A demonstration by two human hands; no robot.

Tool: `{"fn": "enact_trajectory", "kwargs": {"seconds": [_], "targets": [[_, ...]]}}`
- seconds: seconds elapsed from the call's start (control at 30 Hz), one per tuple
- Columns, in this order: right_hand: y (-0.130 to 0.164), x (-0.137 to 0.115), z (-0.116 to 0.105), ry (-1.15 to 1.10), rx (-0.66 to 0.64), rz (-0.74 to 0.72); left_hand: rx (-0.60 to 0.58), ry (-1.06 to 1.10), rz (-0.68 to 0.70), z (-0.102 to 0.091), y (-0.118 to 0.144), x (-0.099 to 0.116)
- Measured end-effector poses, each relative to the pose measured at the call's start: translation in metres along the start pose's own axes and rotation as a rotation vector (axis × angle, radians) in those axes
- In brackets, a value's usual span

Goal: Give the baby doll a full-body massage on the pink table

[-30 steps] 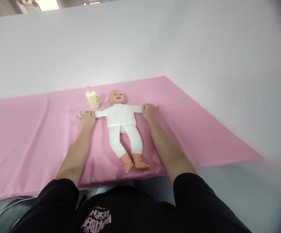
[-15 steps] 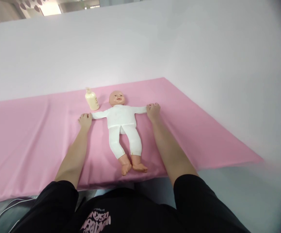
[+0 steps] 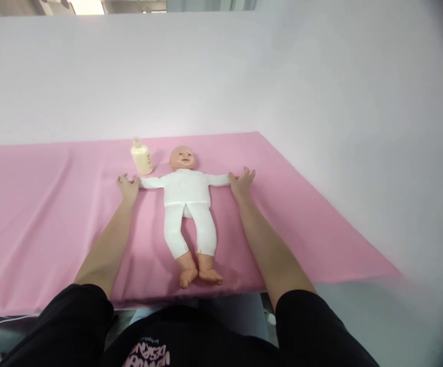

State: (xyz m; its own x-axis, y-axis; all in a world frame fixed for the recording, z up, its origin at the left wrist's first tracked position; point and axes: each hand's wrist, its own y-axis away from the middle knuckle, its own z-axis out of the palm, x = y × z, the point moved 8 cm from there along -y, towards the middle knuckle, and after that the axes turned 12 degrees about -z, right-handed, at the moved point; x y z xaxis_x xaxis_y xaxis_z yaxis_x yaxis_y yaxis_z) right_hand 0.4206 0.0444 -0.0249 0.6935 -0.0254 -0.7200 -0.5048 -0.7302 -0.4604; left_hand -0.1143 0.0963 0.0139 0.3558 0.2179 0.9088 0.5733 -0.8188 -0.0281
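A baby doll point(image 3: 187, 187) lies on its back on a pink cloth, dressed in white, with both arms stretched sideways and bare feet toward me. At the doll's arm on the left of the view, my left hand point(image 3: 128, 187) touches the end of the sleeve, its fingers apart. My right hand point(image 3: 241, 184) is at the opposite sleeve end, fingers spread and thumb against the doll's hand. The doll's own hands are mostly hidden by mine. A pale yellow pump bottle point(image 3: 142, 158) stands beside the doll's head, just beyond my left hand.
The pink cloth point(image 3: 53, 219) covers the table up to its front edge near my body. White walls point(image 3: 190, 76) rise behind and to the right. Cables point(image 3: 3, 320) show below the table at the lower left.
Both hands have loosened, with the fingers spreading away from the doll's hands. The doll still lies with its arms out. The view has tilted slightly.
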Motion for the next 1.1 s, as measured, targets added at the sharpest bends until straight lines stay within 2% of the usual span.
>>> {"fn": "enact_trajectory", "kwargs": {"seconds": [0.1, 0.17, 0.23, 0.33, 0.43, 0.5, 0.6, 0.73, 0.9, 1.1], "targets": [[0.003, 0.011, -0.002, -0.162, 0.076, 0.136, -0.054, 0.348, -0.154, 0.006, -0.007, -0.015], [0.004, 0.017, 0.004, -0.305, 0.093, 0.217, -0.142, 0.559, -0.253, 0.015, -0.01, -0.021], [0.004, 0.016, 0.014, -0.455, 0.084, 0.232, -0.237, 0.693, -0.303, 0.024, -0.01, -0.022], [0.004, 0.007, 0.031, -0.589, 0.039, 0.175, -0.377, 0.738, -0.327, 0.038, 0.001, -0.017], [0.009, -0.004, 0.046, -0.629, -0.038, 0.134, -0.669, 0.755, -0.358, 0.063, 0.032, -0.005], [0.015, -0.013, 0.055, -0.693, -0.103, 0.128, -0.772, 0.779, -0.366, 0.073, 0.052, 0.002], [0.025, -0.021, 0.058, -0.815, -0.158, 0.172, -0.71, 0.818, -0.367, 0.075, 0.063, 0.006], [0.03, -0.018, 0.052, -0.827, -0.124, 0.24, -0.551, 0.835, -0.412, 0.073, 0.057, 0.0], [0.029, -0.017, 0.049, -0.765, -0.123, 0.149, -0.461, 0.806, -0.341, 0.073, 0.053, -0.005], [0.029, -0.013, 0.049, -0.766, -0.099, 0.15, -0.376, 0.956, -0.343, 0.066, 0.049, -0.009]]}}
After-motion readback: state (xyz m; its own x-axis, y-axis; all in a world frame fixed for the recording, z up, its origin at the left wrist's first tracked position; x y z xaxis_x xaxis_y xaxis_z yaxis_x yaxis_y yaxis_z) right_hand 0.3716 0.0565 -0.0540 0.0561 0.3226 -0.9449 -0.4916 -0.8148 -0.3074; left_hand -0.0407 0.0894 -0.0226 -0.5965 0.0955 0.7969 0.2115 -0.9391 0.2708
